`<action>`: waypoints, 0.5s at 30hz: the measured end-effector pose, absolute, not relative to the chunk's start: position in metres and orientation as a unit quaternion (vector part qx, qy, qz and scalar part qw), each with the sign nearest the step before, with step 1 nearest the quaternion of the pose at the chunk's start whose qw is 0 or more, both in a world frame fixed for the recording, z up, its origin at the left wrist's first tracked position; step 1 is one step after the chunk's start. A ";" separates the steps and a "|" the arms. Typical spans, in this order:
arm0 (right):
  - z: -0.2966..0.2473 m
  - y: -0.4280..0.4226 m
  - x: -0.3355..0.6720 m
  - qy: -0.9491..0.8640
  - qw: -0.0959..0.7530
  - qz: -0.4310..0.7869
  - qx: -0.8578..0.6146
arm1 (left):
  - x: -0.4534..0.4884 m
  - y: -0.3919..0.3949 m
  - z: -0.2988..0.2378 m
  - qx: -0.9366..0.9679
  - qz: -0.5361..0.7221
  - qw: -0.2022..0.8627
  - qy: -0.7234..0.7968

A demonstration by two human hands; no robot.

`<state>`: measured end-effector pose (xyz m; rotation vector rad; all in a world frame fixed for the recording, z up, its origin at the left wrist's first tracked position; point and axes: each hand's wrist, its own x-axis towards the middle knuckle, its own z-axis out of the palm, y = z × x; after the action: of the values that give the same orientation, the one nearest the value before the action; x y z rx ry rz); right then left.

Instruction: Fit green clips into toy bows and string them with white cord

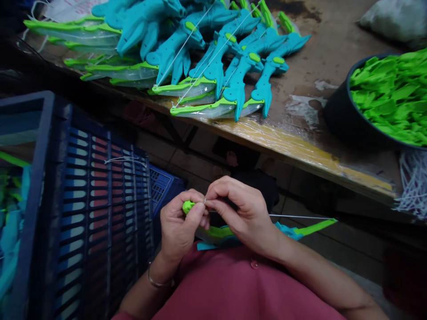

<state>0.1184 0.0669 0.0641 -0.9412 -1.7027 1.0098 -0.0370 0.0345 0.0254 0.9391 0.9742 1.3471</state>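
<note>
My left hand point(178, 226) is closed around a teal and green toy crossbow point(220, 234) that lies across my lap, its green tip point(187, 206) poking out above my fingers. My right hand point(238, 211) pinches a thin white string point(300, 217) right at that tip. The string runs off to the right to the bow's green limb end point(320, 226). Both hands touch each other just below the table edge.
A pile of finished teal and green crossbows point(213, 58) with strings lies on the worn wooden table point(300, 142). A dark tub point(336, 118) of green plastic parts point(393, 93) stands at right, white strings point(413, 182) beside it. A blue slatted crate point(93, 200) stands at left.
</note>
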 end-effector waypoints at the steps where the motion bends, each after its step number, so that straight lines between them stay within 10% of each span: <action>1: 0.063 0.066 0.119 -0.704 0.459 0.392 -0.374 | -0.038 0.035 0.025 0.394 0.572 0.594 0.406; 15: 0.049 0.055 0.114 -0.733 0.493 0.289 -0.370 | -0.033 0.040 0.032 0.345 0.572 0.654 0.354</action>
<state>0.1136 0.0553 0.0491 -0.8967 -1.7767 0.7005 -0.0332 0.0402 0.0321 0.7826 0.8032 1.2977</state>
